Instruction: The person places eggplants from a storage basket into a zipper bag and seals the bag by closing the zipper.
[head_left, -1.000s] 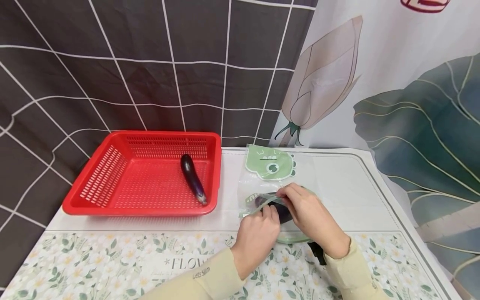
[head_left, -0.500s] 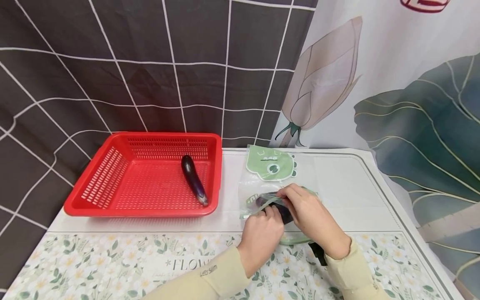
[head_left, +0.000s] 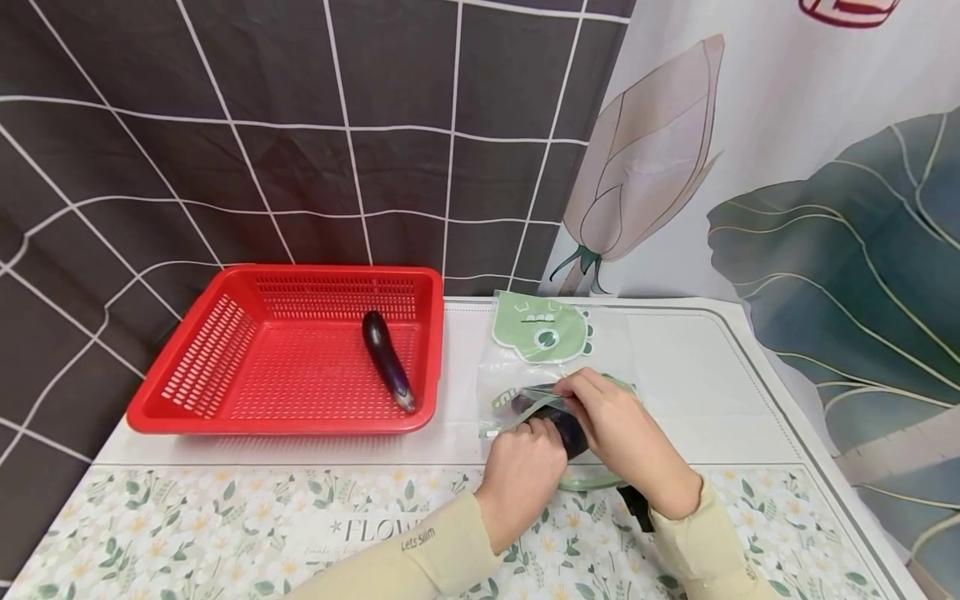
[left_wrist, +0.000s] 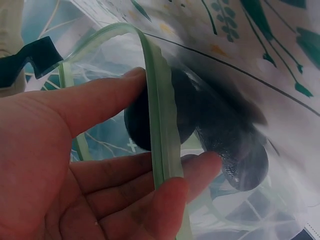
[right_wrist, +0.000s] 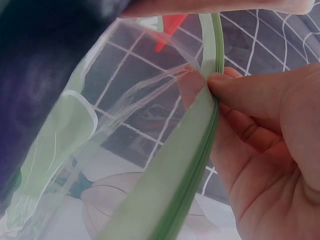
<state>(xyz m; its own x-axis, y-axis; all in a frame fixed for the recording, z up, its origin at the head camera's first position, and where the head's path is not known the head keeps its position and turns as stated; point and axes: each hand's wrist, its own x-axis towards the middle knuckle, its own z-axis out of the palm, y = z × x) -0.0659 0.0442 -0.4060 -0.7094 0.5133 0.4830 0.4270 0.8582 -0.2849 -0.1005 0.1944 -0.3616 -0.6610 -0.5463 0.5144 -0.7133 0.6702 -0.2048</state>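
A clear zip bag (head_left: 543, 329) with a green cartoon print and green zip edge lies on the table's right half. Dark eggplants (left_wrist: 220, 115) show through its film in the left wrist view. At the mouth, my left hand (head_left: 521, 475) holds an eggplant (head_left: 567, 429) between thumb and fingers. The bag's green edge crosses this hand in the left wrist view, with fingers on both sides of it. My right hand (head_left: 618, 429) pinches the green zip edge (right_wrist: 185, 155) between thumb and forefinger, lifting it from the opposite side. Part of the held eggplant is hidden by the hands.
A red plastic basket (head_left: 281, 421) stands on the left, with one eggplant (head_left: 386, 358) against its right side. A floral mat (head_left: 225, 525) covers the table's front. A dark checked curtain (head_left: 300, 167) and a printed curtain (head_left: 787, 167) hang behind.
My left hand has shifted slightly right, and the eggplant at the bag's mouth has moved a little right and nearer me. My right hand stays on the edge.
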